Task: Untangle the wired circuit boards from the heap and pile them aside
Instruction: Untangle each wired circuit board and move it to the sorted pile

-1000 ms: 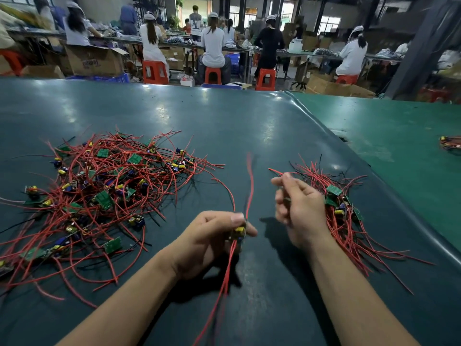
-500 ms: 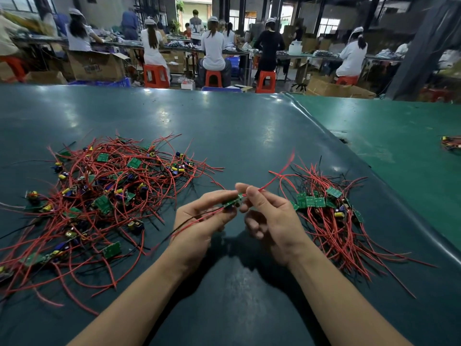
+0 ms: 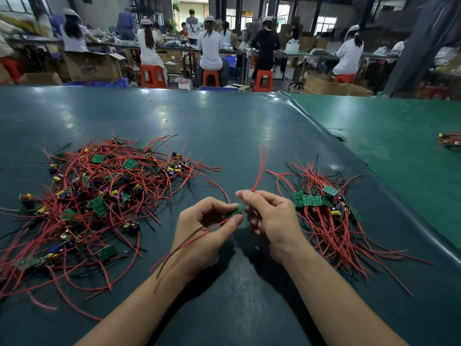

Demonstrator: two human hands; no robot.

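A tangled heap (image 3: 99,196) of small green circuit boards with red and black wires lies on the left of the dark green table (image 3: 224,136). A smaller sorted pile (image 3: 324,211) of boards lies on the right, its wires trailing towards me. Between the two, my left hand (image 3: 202,233) pinches one small green board (image 3: 235,211) above the table. Its red and black leads hang back over my left wrist. My right hand (image 3: 272,221) pinches that board's red wires (image 3: 260,168), which stand up and away from me.
A lighter green table (image 3: 389,136) adjoins on the right, with a small bundle of parts (image 3: 450,142) near its right edge. Beyond the far edge, several people sit on red stools (image 3: 152,76) at benches, among cardboard boxes.
My left hand brought one wired board to the centre and my right hand left the pile to join it. The red wires now point up instead of sideways.
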